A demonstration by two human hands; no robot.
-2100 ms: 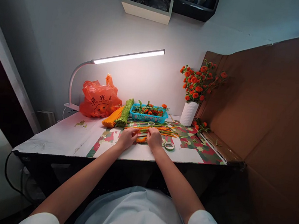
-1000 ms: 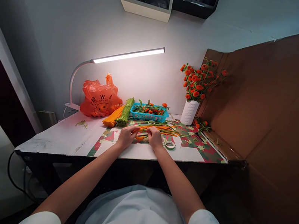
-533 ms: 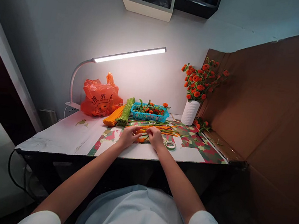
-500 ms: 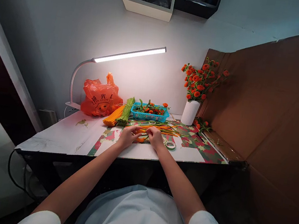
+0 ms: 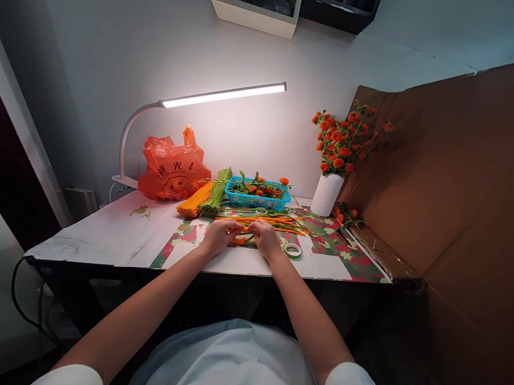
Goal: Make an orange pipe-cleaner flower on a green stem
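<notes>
My left hand (image 5: 218, 234) and my right hand (image 5: 265, 238) rest close together on the patterned paper (image 5: 327, 243) near the desk's front. Their fingers are curled and pinch a small orange pipe-cleaner piece (image 5: 241, 238) between them. Loose orange and green pipe cleaners (image 5: 276, 221) lie just beyond the fingers. A small roll of tape (image 5: 293, 249) sits right of my right hand.
At the back stand an orange plastic bag (image 5: 170, 169), bundles of orange and green pipe cleaners (image 5: 205, 197), a blue basket (image 5: 255, 201) of orange flowers, and a white vase (image 5: 325, 194) with orange flowers. A desk lamp (image 5: 213, 98) arches overhead. Cardboard (image 5: 472, 187) walls the right side.
Both hands stay at the same spot with small finger movements on the orange piece. The camera has shifted slightly.
</notes>
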